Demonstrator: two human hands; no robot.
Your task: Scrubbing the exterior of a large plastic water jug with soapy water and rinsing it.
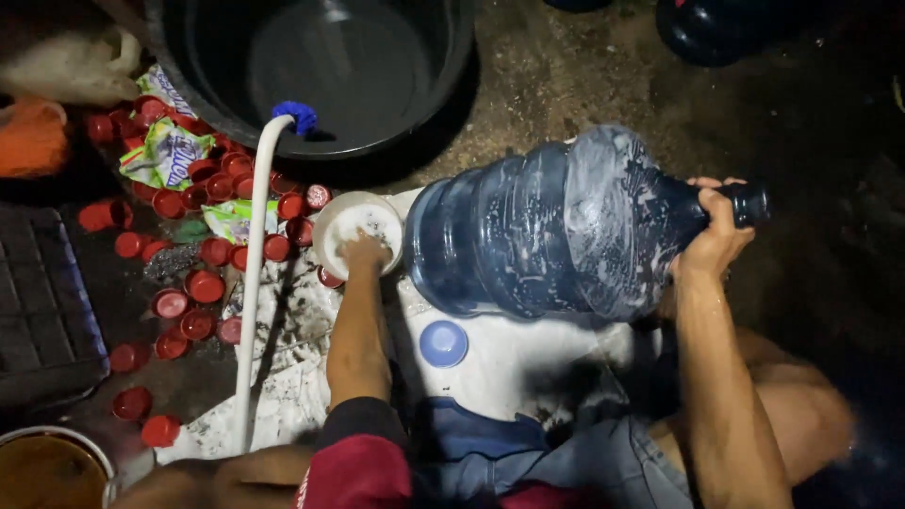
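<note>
Dim, wet concrete floor (566, 85), strewn at left with red caps (203, 283) and wrappers beside a white hose (253, 273) hooked into a black tub (320, 66). Centre: left hand (363, 253) dipped into a small white bowl (330, 236), grip hidden. Right: soapy blue water jug (547, 226) lying sideways over a white sheet (509, 363), right hand (714, 231) clenched round its neck.
</note>
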